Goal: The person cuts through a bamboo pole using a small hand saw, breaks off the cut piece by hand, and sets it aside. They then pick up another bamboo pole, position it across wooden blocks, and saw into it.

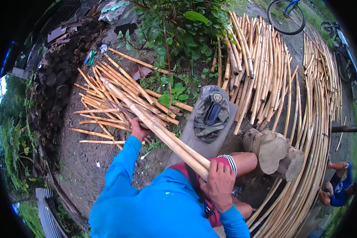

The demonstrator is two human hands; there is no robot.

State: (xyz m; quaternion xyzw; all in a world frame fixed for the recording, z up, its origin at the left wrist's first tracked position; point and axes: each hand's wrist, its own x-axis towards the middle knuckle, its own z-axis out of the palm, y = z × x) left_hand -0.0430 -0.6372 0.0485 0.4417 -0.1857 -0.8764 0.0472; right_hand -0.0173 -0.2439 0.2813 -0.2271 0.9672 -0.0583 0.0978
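Two long, pale tan rattan poles (162, 135) lie side by side, slanting from my lap up to the far left. My right hand (219, 183) is closed around their near ends, close to my thigh. Farther along, my left hand (139, 130) grips them from the left side; its fingertips are partly hidden behind the poles. Beyond the left hand, a loose heap of shorter poles (103, 119) spreads over the dirt. A camouflage cap (212, 115) with a dark oblong object (214, 112) on it rests on a grey plank (233, 113) ahead of me.
Cut logs (271, 152) stand by my knee. Long poles (305, 178) lie in rows on the right, with another stack (261, 71) ahead. Leafy plants (178, 35) grow at the top. A bicycle wheel (286, 16) is at upper right. Another person (339, 190) crouches at far right.
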